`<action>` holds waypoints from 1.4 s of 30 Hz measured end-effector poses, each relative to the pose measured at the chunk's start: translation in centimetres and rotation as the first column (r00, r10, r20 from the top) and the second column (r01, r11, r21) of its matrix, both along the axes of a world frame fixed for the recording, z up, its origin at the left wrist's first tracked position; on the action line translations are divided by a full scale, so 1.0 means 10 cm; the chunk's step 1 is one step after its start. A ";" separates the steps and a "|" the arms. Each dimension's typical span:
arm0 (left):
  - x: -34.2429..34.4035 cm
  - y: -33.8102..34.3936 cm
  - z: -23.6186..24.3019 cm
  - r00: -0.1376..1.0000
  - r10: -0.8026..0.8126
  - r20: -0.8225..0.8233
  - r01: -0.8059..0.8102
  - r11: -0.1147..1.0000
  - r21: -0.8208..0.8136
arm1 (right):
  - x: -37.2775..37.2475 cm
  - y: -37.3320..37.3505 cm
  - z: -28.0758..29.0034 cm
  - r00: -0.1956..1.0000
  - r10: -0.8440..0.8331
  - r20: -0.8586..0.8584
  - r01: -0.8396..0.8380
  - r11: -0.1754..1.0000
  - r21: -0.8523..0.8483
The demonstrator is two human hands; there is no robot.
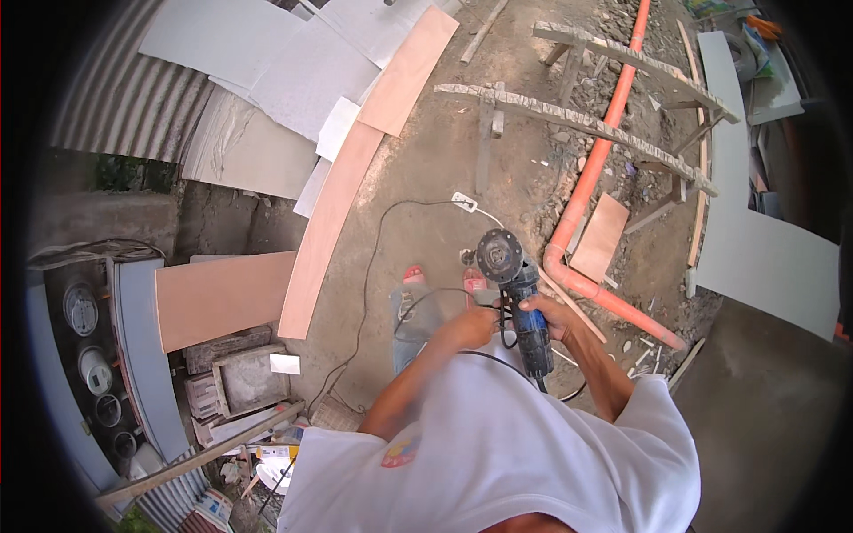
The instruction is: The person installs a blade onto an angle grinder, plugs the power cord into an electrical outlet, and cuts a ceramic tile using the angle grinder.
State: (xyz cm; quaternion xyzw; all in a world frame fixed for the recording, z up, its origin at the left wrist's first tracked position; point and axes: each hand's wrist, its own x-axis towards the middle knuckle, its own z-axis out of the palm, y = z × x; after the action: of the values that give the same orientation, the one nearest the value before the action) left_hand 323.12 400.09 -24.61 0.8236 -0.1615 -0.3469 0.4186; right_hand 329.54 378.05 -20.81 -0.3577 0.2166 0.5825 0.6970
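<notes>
A blue and black angle grinder is upright in front of my body, its round disc head pointing away from me. My right hand wraps round the grinder's body from the right. On the other side my left hand has its fingers closed on loops of black power cord beside the tool. Part of the cord passes behind my hands and across my shirt. Farther off, a white extension socket lies on the ground with a cable leading into it.
An orange pipe bends across the ground at right, under wooden trestles. Long plywood strips and pale boards lie at left. A small plywood piece rests by the pipe. Electric meters stand far left.
</notes>
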 end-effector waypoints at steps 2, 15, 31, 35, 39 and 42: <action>0.25 0.13 -0.03 1.000 0.003 -0.016 -0.005 0.994 -0.110 | -0.06 -0.08 -0.04 0.996 -0.086 -0.008 0.086 0.996 0.026; 1.85 1.17 -1.16 0.863 -0.137 -0.486 0.207 0.974 0.094 | -0.17 0.98 -0.33 0.667 -0.744 0.024 0.741 0.660 -0.121; 2.02 1.16 -2.21 -0.191 0.618 -0.763 -0.676 0.481 0.559 | -1.12 3.24 -1.09 0.390 -0.917 -0.087 0.910 0.398 -0.118; 1.84 1.73 -2.56 0.014 0.335 -0.942 -0.657 0.713 0.244 | -1.84 3.60 -1.21 0.442 -0.875 0.197 0.888 0.395 -0.236; 1.77 2.39 -2.62 0.392 0.452 -0.801 -0.526 0.825 0.208 | -2.66 3.85 -1.32 -0.109 -0.992 -0.063 0.969 -0.092 -0.227; 2.04 3.01 -2.52 0.994 -0.049 -0.099 0.094 0.848 0.522 | -3.29 3.99 -1.52 -0.396 -0.917 0.056 0.855 -0.390 -0.341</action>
State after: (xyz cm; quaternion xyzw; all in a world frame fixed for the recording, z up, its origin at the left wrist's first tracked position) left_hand 343.52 430.23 -49.81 0.8851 -0.0739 -0.4267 0.1703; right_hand 296.63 417.95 -36.00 -0.0202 0.5709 -0.2419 0.7843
